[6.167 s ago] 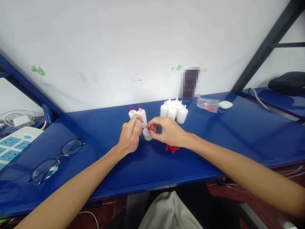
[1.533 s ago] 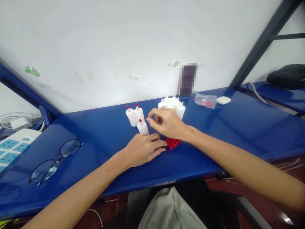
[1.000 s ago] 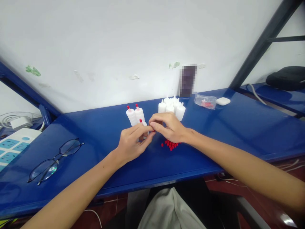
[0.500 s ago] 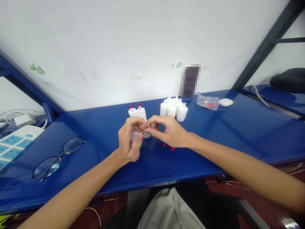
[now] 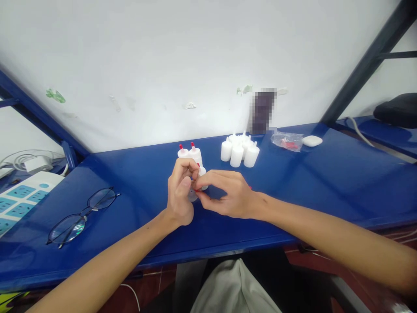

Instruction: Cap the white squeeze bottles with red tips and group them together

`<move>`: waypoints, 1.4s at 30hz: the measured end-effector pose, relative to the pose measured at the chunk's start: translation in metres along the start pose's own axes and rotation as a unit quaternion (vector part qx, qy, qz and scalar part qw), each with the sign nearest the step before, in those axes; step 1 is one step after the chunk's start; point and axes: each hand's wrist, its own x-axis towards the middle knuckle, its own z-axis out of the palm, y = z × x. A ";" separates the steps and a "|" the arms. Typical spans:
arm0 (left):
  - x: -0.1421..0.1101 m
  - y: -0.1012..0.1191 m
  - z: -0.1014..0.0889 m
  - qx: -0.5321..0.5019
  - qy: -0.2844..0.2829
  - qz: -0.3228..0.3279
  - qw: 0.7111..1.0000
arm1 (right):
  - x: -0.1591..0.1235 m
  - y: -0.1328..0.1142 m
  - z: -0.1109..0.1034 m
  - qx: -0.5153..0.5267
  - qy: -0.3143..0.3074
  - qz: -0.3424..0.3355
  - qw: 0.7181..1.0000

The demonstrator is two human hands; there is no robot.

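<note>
My left hand (image 5: 181, 191) is curled around a small white plastic squeeze bottle (image 5: 193, 195), whose base shows below the fingers. My right hand (image 5: 226, 191) meets it, thumb and forefinger pinching a small red cap (image 5: 197, 190) at the bottle's tip. Whether the cap sits on the tip is hidden by the fingers. Just behind my hands stand several white bottles (image 5: 194, 153) with red caps on their nozzles. To the right is a group of white bottles (image 5: 236, 155) with bare nozzles.
Folded-out glasses (image 5: 81, 216) lie on the blue table (image 5: 137, 174) at left, near a power strip (image 5: 24, 200). At the back right are a clear bag (image 5: 287, 141) with red pieces, a white rounded case (image 5: 312, 141) and a blurred dark phone-like object (image 5: 262, 111) against the wall.
Both hands have come slightly down and nearer to me, still together. My right hand has turned lower over the red caps on the table, and the view has shifted a little.
</note>
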 end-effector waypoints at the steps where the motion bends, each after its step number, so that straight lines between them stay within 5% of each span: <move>1: 0.000 0.000 0.000 0.002 -0.002 -0.004 1.000 | 0.000 0.000 0.001 0.001 -0.006 -0.001 1.000; 10: 0.000 0.003 0.001 0.003 -0.002 -0.030 1.000 | 0.001 0.005 0.003 -0.107 -0.031 -0.076 0.991; 16: 0.005 0.022 0.011 -0.081 0.054 -0.153 0.983 | 0.005 0.001 -0.006 -0.250 -0.108 -0.141 0.952; 22: 0.001 0.036 0.015 -0.136 0.007 -0.203 0.970 | 0.008 0.004 -0.010 -0.305 -0.063 -0.219 0.925; 25: -0.003 0.033 0.013 -0.079 -0.037 -0.143 0.986 | 0.008 0.008 -0.013 -0.299 -0.033 -0.224 0.927; 28: -0.003 0.022 0.008 0.041 -0.066 0.019 0.997 | 0.007 0.011 -0.021 -0.271 -0.005 -0.205 0.940; 32: 0.004 0.009 0.000 0.215 -0.114 0.208 0.947 | 0.008 0.015 -0.031 -0.241 0.013 -0.174 0.955; 36: 0.010 0.007 -0.005 0.285 -0.124 0.224 0.924 | 0.010 0.018 -0.033 -0.231 0.016 -0.161 0.960; 42: 0.011 0.007 -0.006 0.268 -0.118 0.195 0.936 | 0.016 0.025 -0.033 -0.238 -0.022 -0.167 0.957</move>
